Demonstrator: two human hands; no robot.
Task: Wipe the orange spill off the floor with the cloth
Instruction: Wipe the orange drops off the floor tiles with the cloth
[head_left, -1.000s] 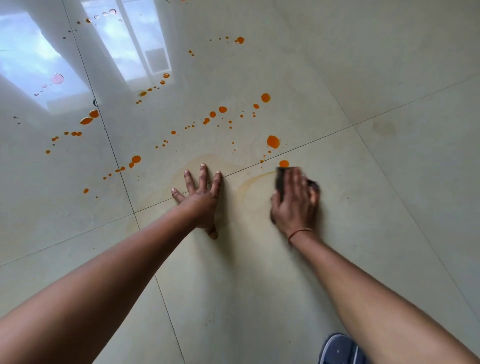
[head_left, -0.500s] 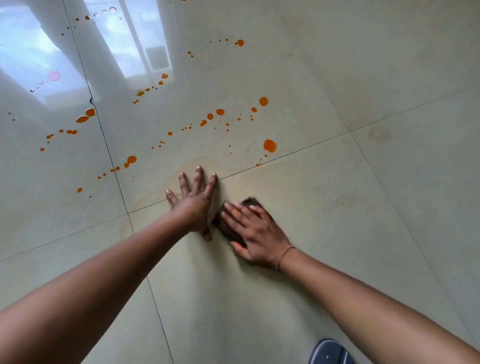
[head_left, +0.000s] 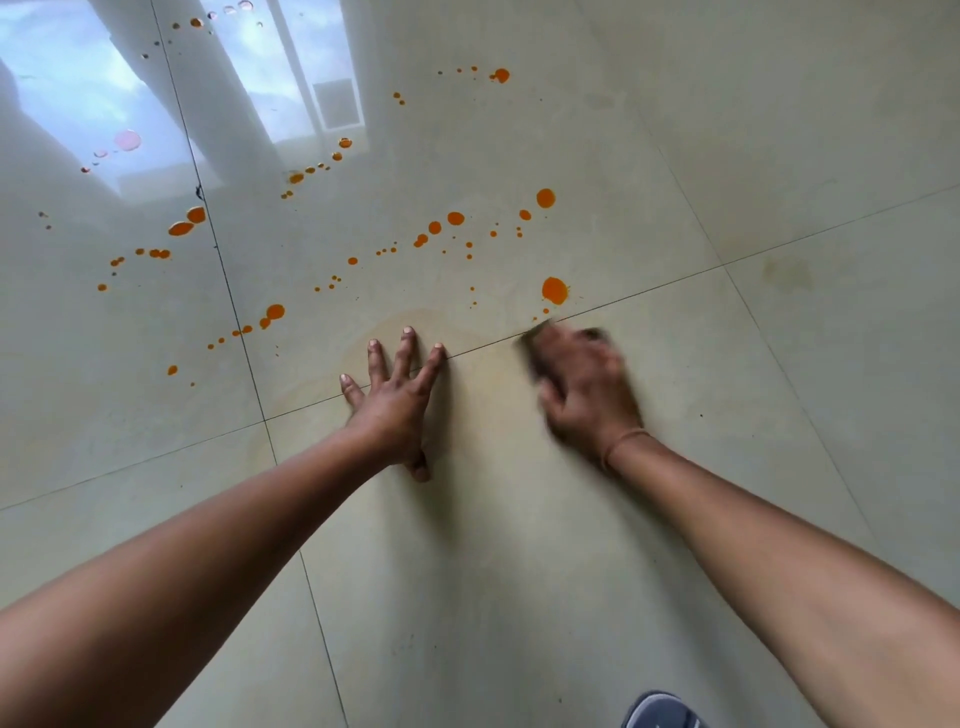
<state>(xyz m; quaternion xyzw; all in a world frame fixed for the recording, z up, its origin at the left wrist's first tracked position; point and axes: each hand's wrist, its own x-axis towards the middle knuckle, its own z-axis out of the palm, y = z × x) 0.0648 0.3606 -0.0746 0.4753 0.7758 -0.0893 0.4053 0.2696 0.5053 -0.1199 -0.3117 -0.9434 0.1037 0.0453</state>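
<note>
Orange drops and blobs (head_left: 554, 290) lie scattered over the glossy pale floor tiles (head_left: 519, 545), mostly up and to the left of my hands. My right hand (head_left: 587, 387), blurred by motion, presses a dark cloth (head_left: 535, 340) flat on the floor just below the large orange blob; only the cloth's far edge shows past my fingers. My left hand (head_left: 397, 400) rests flat on the tile with fingers spread, holding nothing. A faint yellowish smear (head_left: 410, 322) surrounds my left fingertips.
Dark grout lines (head_left: 649, 293) cross the floor between the tiles. A window's bright reflection (head_left: 83, 93) covers the upper left tiles. The tip of a grey shoe (head_left: 657, 712) shows at the bottom edge.
My right hand swept the cloth from beside my left hand back up and to the right, toward the large orange blob. My left hand stayed planted.
</note>
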